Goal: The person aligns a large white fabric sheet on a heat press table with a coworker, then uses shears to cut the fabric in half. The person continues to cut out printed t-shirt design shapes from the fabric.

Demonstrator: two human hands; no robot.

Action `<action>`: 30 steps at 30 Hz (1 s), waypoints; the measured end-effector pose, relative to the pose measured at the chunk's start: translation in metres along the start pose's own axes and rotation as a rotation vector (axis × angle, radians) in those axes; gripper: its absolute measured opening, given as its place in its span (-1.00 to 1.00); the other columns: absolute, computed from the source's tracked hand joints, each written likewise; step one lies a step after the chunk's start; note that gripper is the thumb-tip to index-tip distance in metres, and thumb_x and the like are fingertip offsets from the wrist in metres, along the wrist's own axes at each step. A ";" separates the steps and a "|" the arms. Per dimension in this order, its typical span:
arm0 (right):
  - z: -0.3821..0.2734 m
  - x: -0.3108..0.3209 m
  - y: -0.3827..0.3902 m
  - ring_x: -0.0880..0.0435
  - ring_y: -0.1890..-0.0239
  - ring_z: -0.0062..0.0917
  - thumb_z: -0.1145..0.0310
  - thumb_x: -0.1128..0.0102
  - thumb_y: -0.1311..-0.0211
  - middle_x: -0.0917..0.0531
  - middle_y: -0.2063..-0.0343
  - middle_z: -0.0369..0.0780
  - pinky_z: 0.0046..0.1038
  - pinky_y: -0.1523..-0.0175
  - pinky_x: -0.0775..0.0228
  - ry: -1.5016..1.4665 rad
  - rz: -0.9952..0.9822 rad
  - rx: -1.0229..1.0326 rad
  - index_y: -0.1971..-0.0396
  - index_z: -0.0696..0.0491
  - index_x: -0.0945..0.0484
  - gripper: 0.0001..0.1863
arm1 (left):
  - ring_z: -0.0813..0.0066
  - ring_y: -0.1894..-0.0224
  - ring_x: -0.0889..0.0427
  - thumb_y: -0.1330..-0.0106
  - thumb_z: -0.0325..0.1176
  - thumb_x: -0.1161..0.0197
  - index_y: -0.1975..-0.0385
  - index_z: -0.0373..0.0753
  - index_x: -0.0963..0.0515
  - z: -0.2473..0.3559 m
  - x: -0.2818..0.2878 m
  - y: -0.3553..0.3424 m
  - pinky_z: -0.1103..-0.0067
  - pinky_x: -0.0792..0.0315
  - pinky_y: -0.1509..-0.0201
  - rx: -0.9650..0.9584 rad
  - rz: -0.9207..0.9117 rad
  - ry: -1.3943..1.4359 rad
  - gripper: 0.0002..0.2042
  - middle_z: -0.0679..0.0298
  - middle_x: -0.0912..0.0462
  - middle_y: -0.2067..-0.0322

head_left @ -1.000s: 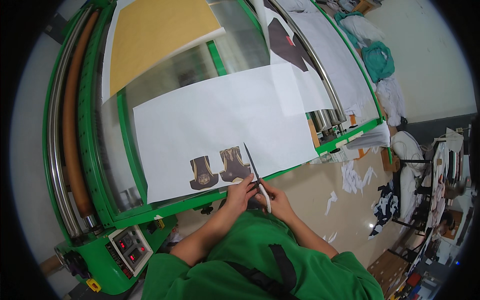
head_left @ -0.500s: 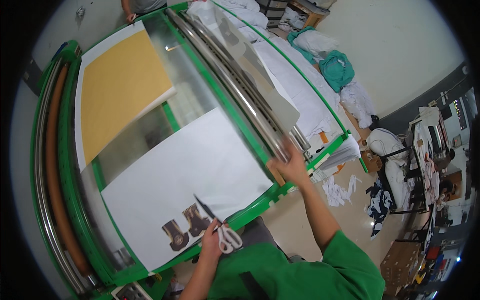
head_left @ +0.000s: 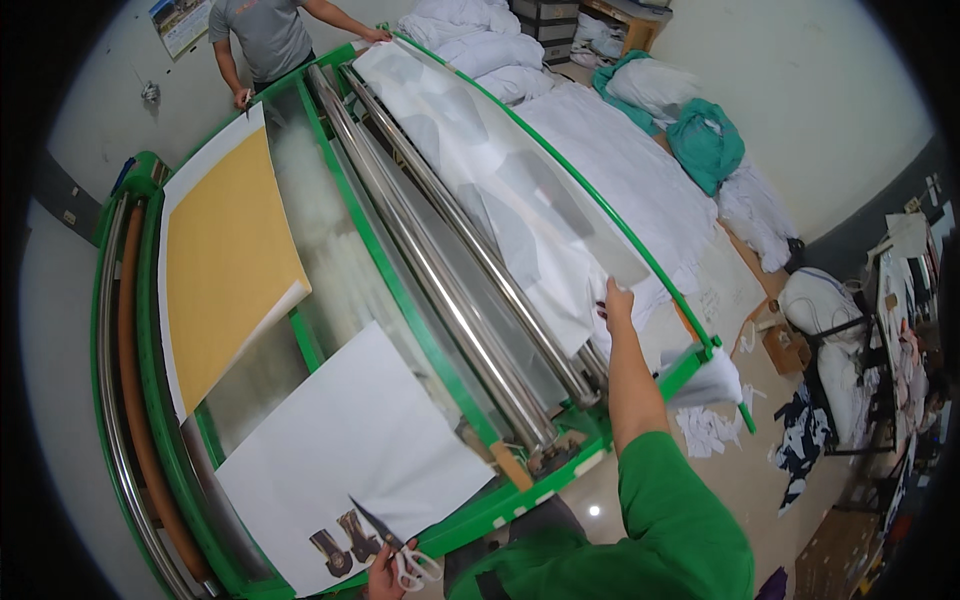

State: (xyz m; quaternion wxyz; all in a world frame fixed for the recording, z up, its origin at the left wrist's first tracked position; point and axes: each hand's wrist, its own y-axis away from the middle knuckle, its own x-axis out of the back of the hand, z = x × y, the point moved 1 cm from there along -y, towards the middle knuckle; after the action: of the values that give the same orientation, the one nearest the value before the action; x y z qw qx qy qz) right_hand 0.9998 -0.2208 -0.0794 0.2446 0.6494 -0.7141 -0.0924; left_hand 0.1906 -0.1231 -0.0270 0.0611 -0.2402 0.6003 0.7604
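My left hand (head_left: 384,578), low in the picture, is closed on white-handled scissors (head_left: 410,566). Their dark blades lie over a white sheet (head_left: 345,430) with small dark printed pieces near its front edge. Farther right, my right hand (head_left: 618,300) pinches the near edge of a long pale sheet (head_left: 500,180) with grey shapes on it. That sheet stretches beyond the steel rollers to the far end. There a co-worker's hand (head_left: 376,36) touches it, while the co-worker's other hand (head_left: 243,97) holds a small dark-tipped tool I cannot make out.
A green-framed roller machine (head_left: 480,410) fills the middle, with steel rollers (head_left: 440,280) running lengthwise. A yellow sheet (head_left: 230,260) on white lies on its left side. Behind the green rail (head_left: 590,190) are white cloth piles (head_left: 630,170) and a green bag (head_left: 705,145). Scraps (head_left: 800,440) litter the floor.
My right hand has moved from the roller end to the pale sheet's edge, and that sheet now lies spread out farther. The co-worker's second hand has come into view. My left hand keeps the scissors.
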 end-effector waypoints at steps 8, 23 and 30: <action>0.094 0.027 -0.144 -0.79 0.09 -0.09 -0.02 -0.45 -0.29 -0.73 0.07 0.21 -0.16 -0.03 -0.61 0.422 0.098 0.065 0.00 0.46 -0.60 -0.28 | 0.13 0.19 -0.78 -0.47 0.10 -0.33 -0.12 -0.19 -0.62 -0.007 -0.008 0.012 0.16 -0.70 0.21 -0.115 0.397 -0.302 -0.52 0.11 -0.79 0.15; 0.210 0.082 -0.208 -0.67 -0.22 -0.04 0.15 -0.41 -0.22 -0.66 -0.13 0.18 0.10 -0.34 -0.45 1.133 -0.245 -0.395 -0.22 0.27 -0.59 -0.35 | -0.24 0.39 -0.78 -0.47 0.02 -0.26 -0.05 -0.10 -0.64 0.001 -0.003 -0.003 0.18 -0.77 0.55 -0.092 -0.029 0.052 -0.63 -0.37 -0.66 -0.04; 0.036 0.046 -0.011 -0.68 0.16 -0.40 0.16 -0.35 -0.46 -0.67 0.10 -0.09 -0.27 0.01 -0.55 0.500 0.131 0.859 -0.21 0.14 -0.58 -0.52 | -0.03 -0.27 -0.61 -0.61 0.03 -0.15 -0.40 -0.33 -0.35 -0.015 -0.089 0.008 0.14 -0.55 -0.35 -0.356 -0.030 -0.105 -0.41 -0.04 -0.59 -0.28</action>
State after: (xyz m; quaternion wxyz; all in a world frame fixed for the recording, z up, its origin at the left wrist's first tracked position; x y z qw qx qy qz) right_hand 0.9907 -0.2736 -0.1052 0.1239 0.6476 -0.6464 0.3840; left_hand 0.2696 -0.1217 0.0165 0.0600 -0.2162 0.4486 0.8651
